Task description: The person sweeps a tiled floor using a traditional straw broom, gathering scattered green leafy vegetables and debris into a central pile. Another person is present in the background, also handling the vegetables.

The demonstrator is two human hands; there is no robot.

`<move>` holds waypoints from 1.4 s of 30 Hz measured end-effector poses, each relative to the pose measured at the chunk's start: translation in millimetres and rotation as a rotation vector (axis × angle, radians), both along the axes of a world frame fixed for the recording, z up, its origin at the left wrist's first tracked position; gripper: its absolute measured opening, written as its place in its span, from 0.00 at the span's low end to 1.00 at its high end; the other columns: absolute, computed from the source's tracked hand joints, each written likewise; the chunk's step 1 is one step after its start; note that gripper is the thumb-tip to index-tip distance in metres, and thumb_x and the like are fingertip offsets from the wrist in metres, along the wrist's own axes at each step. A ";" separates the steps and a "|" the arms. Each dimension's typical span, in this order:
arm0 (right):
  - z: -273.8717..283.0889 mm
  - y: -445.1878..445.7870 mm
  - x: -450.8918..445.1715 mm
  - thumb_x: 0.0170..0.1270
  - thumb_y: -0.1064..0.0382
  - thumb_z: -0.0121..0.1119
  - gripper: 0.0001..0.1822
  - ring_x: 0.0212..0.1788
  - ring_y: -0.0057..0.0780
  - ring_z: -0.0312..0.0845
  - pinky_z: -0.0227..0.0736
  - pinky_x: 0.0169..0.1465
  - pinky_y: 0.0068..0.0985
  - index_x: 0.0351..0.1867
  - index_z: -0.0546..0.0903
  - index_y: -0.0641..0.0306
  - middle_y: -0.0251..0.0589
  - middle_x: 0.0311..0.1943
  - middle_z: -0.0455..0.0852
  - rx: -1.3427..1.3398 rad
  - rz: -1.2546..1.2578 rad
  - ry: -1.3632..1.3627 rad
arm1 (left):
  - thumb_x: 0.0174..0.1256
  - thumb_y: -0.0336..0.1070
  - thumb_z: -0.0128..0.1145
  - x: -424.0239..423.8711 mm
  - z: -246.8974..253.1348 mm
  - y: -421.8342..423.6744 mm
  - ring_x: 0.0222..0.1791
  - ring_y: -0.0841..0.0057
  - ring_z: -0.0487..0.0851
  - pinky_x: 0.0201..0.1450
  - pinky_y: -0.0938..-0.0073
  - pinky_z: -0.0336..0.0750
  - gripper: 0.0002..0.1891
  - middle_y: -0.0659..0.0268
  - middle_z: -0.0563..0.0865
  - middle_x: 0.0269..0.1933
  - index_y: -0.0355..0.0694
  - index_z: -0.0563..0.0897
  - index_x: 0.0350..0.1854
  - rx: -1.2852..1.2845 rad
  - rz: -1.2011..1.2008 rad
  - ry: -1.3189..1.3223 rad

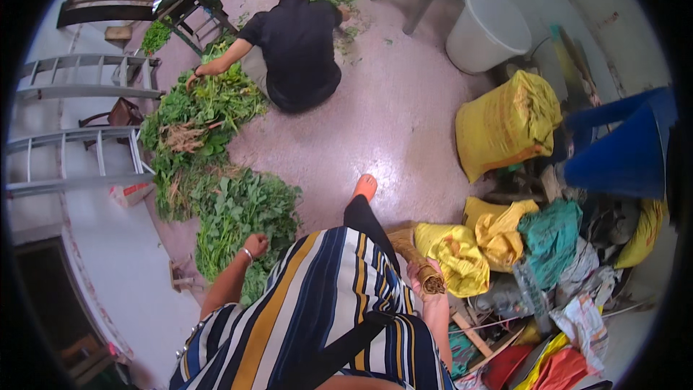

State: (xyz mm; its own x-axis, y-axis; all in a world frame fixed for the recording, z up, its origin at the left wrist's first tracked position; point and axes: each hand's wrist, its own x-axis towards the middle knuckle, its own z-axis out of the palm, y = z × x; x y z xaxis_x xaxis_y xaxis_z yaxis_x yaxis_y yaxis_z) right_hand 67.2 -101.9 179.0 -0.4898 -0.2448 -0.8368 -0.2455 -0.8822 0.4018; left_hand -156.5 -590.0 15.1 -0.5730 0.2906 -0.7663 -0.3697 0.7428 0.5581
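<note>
In my right hand (416,275) is a straw hand broom (414,253). My fingers wrap its bound handle, whose cut end points back toward me, while the bristles spread forward beside my dark trouser leg and are partly hidden. My left hand (257,245), with a bracelet at the wrist, hangs loosely curled above a heap of leafy greens (243,211). Nothing shows in its fingers. One foot in an orange slipper (366,187) is stepped forward on the pinkish floor (335,162).
A person in a dark shirt (303,54) squats ahead, one hand on more greens (216,92). Ladders (81,135) lean at left. On the right are a white bucket (487,32), a full yellow sack (503,124), a blue funnel-shaped object (617,151) and crumpled bags (455,257).
</note>
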 end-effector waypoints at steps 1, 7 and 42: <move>11.3 17.5 -18.6 0.55 0.58 0.55 0.23 0.32 0.33 0.75 0.76 0.34 0.25 0.44 0.66 0.75 0.49 0.33 0.73 0.035 0.064 0.127 | 0.55 0.36 0.49 -3.3 -0.6 11.7 0.18 0.75 0.77 0.25 0.74 0.72 0.10 0.63 0.79 0.19 0.34 0.76 0.24 -0.012 0.038 -0.018; 33.8 110.5 -155.1 0.55 0.58 0.56 0.21 0.30 0.30 0.75 0.76 0.31 0.25 0.44 0.67 0.70 0.46 0.33 0.75 0.184 0.486 0.039 | 0.55 0.36 0.51 -37.4 15.5 93.5 0.21 0.76 0.80 0.28 0.75 0.74 0.10 0.60 0.82 0.24 0.34 0.78 0.30 -0.031 0.110 -0.084; -0.1 449.2 -718.4 0.53 0.69 0.51 0.22 0.25 0.26 0.73 0.73 0.24 0.22 0.51 0.63 0.59 0.43 0.30 0.76 0.622 1.242 0.140 | 0.60 0.32 0.49 -373.8 28.1 442.8 0.22 0.78 0.79 0.25 0.79 0.74 0.10 0.62 0.81 0.26 0.32 0.76 0.40 0.035 0.712 -0.165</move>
